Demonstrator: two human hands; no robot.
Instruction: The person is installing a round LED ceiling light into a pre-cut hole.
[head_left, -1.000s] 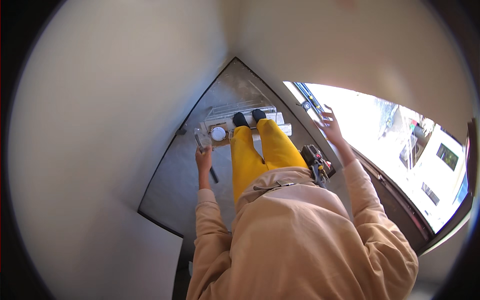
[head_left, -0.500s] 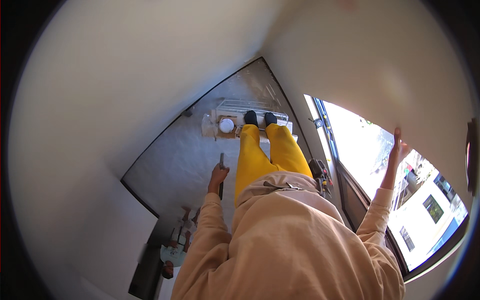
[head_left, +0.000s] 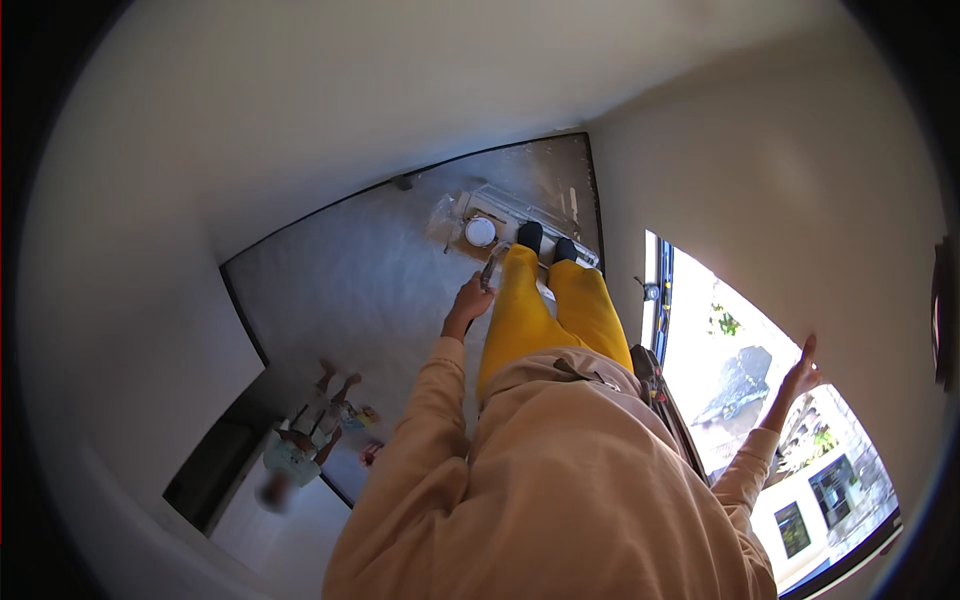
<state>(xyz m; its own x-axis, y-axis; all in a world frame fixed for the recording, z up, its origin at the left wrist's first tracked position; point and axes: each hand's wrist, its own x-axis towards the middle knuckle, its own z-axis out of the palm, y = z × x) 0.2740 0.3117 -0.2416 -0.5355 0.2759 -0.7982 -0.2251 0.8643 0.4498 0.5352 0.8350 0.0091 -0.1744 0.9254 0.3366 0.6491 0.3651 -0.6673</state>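
Observation:
My left hand (head_left: 468,298) is closed around a slim grey-and-dark hand tool (head_left: 487,272). The tool is seen nearly edge-on, so its exact kind does not show. It is held out over the floor, left of my yellow-trousered legs. My right hand (head_left: 801,376) is raised at the right, by the wall (head_left: 740,200) and the upper edge of the window (head_left: 745,350). At least one of its fingers is stretched out, and I see nothing in it. Whether the fingertip touches the wall, I cannot tell.
My dark-shod feet (head_left: 530,235) stand on a narrow raised platform (head_left: 585,250). A round white container (head_left: 481,232) sits on it beside my left foot, on brown board. Below left, on the grey floor (head_left: 330,270), is another person (head_left: 295,450). A dark doorway (head_left: 215,455) lies beyond.
My view has turned, and the room's corner and window sit further right. My left hand with the tool has moved forward, closer to my legs. My right hand appears lower beside the window.

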